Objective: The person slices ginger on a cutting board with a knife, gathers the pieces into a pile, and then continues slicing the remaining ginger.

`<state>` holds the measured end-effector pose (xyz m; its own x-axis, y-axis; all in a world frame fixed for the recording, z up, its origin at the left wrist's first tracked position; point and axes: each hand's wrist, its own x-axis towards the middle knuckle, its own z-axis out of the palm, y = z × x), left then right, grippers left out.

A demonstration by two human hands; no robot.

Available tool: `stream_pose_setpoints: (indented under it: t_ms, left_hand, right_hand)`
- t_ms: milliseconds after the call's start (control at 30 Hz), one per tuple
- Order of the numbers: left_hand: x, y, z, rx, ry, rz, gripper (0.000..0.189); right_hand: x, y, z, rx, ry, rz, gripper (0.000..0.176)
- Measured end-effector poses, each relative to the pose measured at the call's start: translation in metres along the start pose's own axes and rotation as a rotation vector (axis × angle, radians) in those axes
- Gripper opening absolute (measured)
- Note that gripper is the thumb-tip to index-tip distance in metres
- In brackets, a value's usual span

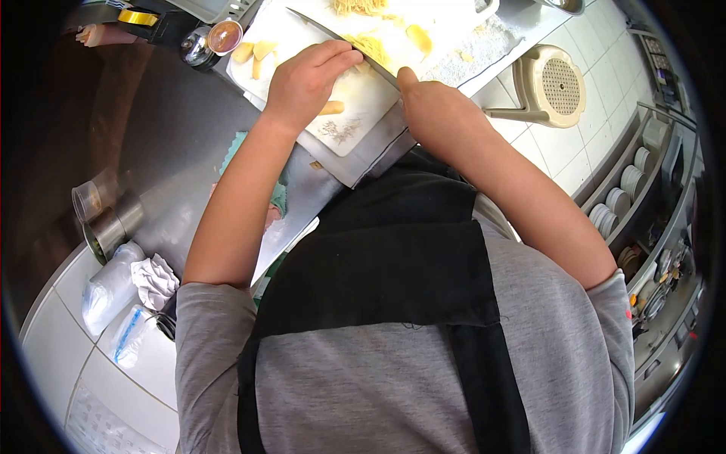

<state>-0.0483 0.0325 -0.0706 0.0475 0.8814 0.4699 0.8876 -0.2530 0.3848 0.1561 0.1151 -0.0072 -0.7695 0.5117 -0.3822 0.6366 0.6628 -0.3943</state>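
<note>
My right hand is closed round the handle of a kitchen knife, its long blade running up and left across the white cutting board. Close against the blade, the fingers of my left hand are bent over a pale yellow piece, apparently potato and mostly hidden beneath them. Thin yellow strips lie just past the blade, with a larger heap of strips farther back. A peeled potato piece rests on the board below my left hand. More pieces sit at its left edge.
A cup of reddish sauce stands left of the board. A green cloth lies on the metal counter near my left forearm. A beige plastic stool stands on the tiled floor at right, near shelves with stacked plates.
</note>
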Motion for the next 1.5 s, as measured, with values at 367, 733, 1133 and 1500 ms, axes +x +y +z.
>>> stream_pose_setpoints:
  t_ms: [367,733,1133,1500]
  left_hand:
    - [0.003,0.003,-0.002,0.047,-0.028,0.003,0.025]
    - [0.002,0.002,-0.001,0.028,-0.018,0.004,0.025]
    - [0.001,0.002,-0.003,0.045,-0.03,-0.006,0.027]
    - [-0.001,0.0,0.0,0.055,-0.03,-0.012,0.026]
  right_hand:
    - [-0.041,0.002,-0.049,0.001,-0.132,-0.002,0.015]
    - [-0.001,0.001,-0.017,0.021,-0.005,-0.031,0.016]
    - [-0.034,0.002,-0.038,0.023,-0.124,-0.002,0.012]
    - [-0.012,0.003,-0.038,-0.006,-0.098,-0.083,0.016]
